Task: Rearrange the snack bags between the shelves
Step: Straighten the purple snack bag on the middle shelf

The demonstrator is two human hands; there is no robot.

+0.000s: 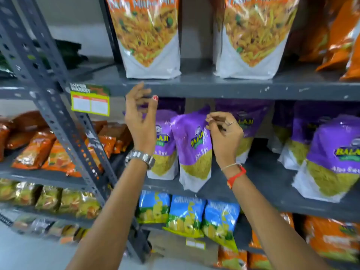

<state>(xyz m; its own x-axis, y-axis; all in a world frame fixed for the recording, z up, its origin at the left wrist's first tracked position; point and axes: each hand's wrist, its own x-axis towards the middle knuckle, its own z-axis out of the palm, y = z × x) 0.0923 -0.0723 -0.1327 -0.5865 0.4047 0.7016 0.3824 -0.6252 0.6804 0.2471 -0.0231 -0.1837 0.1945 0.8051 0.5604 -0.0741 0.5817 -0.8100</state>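
Reaching into the middle shelf (263, 184), we see our right hand (226, 133) pinching the upper right edge of a purple snack bag (191, 145) that stands tilted at the shelf front. Our left hand (140, 117) hovers empty, fingers loosely spread, just left of it. We judge the grip wants a fuller hold before lifting. Above the grip, the upper shelf lip (233, 88) sits close; open room lies toward us.
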